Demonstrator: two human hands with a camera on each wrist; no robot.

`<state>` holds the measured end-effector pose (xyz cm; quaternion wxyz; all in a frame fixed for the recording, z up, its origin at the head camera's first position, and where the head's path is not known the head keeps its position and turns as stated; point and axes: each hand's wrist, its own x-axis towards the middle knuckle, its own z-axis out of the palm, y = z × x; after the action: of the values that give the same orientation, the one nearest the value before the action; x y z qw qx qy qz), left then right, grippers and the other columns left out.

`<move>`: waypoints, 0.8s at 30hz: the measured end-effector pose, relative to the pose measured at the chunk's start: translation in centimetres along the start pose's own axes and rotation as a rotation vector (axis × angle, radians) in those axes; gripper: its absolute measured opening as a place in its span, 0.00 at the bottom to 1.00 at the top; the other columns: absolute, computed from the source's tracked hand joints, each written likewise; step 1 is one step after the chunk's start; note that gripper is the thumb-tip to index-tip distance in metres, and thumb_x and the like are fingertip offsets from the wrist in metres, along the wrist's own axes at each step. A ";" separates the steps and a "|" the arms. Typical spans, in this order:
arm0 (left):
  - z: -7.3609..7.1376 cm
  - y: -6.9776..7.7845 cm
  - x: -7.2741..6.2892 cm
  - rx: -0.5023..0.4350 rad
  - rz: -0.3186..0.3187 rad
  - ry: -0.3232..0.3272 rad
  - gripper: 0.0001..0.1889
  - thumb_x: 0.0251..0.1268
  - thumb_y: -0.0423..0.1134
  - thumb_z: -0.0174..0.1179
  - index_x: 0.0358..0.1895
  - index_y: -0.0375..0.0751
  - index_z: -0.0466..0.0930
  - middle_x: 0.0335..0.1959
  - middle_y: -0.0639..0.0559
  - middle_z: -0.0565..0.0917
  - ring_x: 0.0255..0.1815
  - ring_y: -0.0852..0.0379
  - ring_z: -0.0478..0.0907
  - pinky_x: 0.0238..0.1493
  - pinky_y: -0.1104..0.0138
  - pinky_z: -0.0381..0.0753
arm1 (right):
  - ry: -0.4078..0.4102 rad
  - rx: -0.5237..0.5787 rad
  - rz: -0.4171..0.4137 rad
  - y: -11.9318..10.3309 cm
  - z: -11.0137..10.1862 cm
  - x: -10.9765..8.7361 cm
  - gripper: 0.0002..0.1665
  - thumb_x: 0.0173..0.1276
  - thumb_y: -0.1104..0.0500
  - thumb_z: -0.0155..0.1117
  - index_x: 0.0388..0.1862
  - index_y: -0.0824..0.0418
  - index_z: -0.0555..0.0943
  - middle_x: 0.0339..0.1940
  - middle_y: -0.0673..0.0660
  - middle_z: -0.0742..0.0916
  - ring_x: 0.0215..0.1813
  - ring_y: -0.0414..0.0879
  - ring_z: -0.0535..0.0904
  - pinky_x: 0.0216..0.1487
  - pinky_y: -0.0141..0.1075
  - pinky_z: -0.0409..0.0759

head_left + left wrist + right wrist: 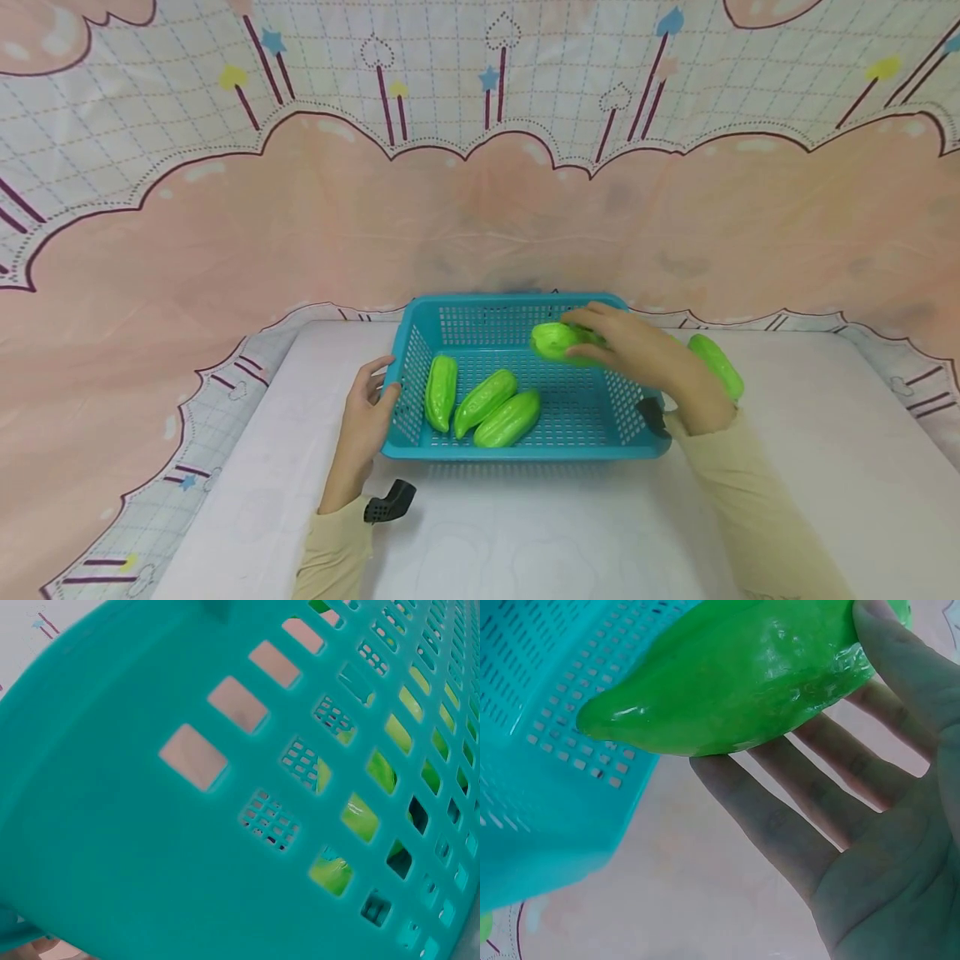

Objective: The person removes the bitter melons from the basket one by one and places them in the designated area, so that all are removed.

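My right hand (630,346) holds a glossy green, ridged, gourd-like vegetable (558,342) above the right part of a teal plastic basket (517,452). In the right wrist view, the thumb lies on one side of this tapered vegetable (727,682) and the long fingers on the other. My left hand (367,408) grips the basket's left rim, its fingers and thumb at the edge. Inside the basket, toward the left and middle, lie three similar green vegetables (441,392). Basket wall (135,825) fills the left wrist view, with green showing through its holes.
Another green vegetable (716,367) lies on the white table (810,467), right of the basket and partly behind my right forearm. A patterned pink and white cloth (480,217) hangs behind the table. Black wrist devices (390,502) sit at both sleeves.
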<state>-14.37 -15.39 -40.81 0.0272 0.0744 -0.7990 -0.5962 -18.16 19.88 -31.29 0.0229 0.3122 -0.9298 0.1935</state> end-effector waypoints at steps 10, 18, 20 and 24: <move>0.0 0.1 0.0 -0.010 -0.010 -0.010 0.24 0.76 0.38 0.47 0.72 0.50 0.63 0.67 0.39 0.72 0.67 0.41 0.72 0.62 0.44 0.73 | 0.026 -0.018 -0.002 0.4 -0.8 -1.1 0.26 0.70 0.52 0.65 0.63 0.62 0.77 0.52 0.57 0.84 0.52 0.51 0.81 0.53 0.47 0.80; 0.0 0.1 -0.1 -0.011 -0.005 -0.010 0.24 0.76 0.37 0.47 0.72 0.50 0.63 0.66 0.39 0.72 0.66 0.41 0.72 0.62 0.45 0.73 | 0.021 -0.043 0.037 0.7 -1.2 -1.9 0.28 0.69 0.52 0.66 0.64 0.62 0.77 0.56 0.59 0.84 0.56 0.56 0.80 0.58 0.51 0.78; 0.0 0.1 -0.1 -0.012 -0.003 -0.012 0.24 0.76 0.37 0.46 0.72 0.50 0.62 0.66 0.39 0.72 0.66 0.41 0.73 0.61 0.45 0.73 | 0.018 -0.044 0.054 0.7 -1.3 -2.1 0.29 0.70 0.51 0.65 0.65 0.63 0.76 0.57 0.59 0.83 0.58 0.56 0.80 0.58 0.52 0.78; -0.1 0.2 -0.1 -0.010 -0.003 -0.016 0.24 0.76 0.37 0.46 0.73 0.50 0.62 0.66 0.39 0.72 0.66 0.42 0.73 0.61 0.45 0.74 | 0.006 -0.040 0.101 0.7 -1.6 -2.6 0.30 0.70 0.50 0.65 0.66 0.62 0.74 0.59 0.59 0.82 0.59 0.57 0.79 0.60 0.53 0.77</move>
<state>-14.24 -15.37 -40.57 0.0203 0.0707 -0.7961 -0.6007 -16.62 22.45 -30.48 0.0223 0.2639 -0.9479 0.1770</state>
